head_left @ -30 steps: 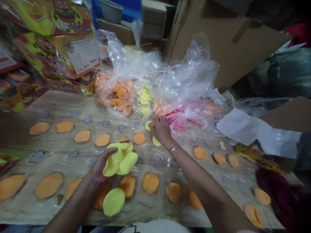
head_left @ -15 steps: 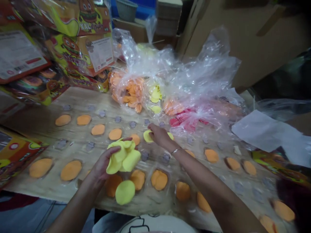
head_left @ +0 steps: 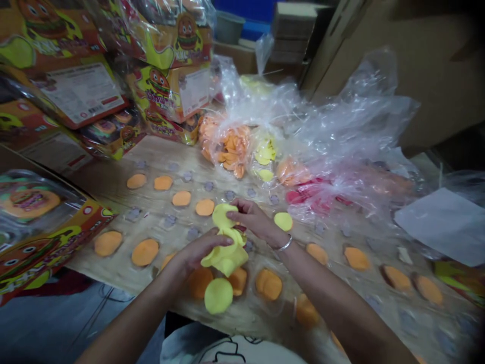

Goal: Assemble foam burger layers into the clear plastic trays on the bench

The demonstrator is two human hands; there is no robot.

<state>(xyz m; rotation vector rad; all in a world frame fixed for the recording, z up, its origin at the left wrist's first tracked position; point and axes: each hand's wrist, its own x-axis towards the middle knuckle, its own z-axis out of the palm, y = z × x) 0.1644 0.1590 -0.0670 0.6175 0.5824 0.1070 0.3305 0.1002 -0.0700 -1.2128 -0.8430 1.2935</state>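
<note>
My left hand grips a stack of soft yellow discs above the wooden table. My right hand meets it from the right, fingers pinched on a yellow disc at the top of that stack. One loose yellow disc lies below the hands and another just right of my right wrist. Rows of orange discs sit in clear blister trays all over the table.
Clear plastic bags of orange discs, yellow discs and red pieces lie behind the hands. Burger-printed toy boxes are stacked at the left and far left. A cardboard box stands at the back right, white paper beside it.
My right hand pulled back from the plastic bags with a yellow disc and brought it onto the stack in my left hand. The view shifted left.
</note>
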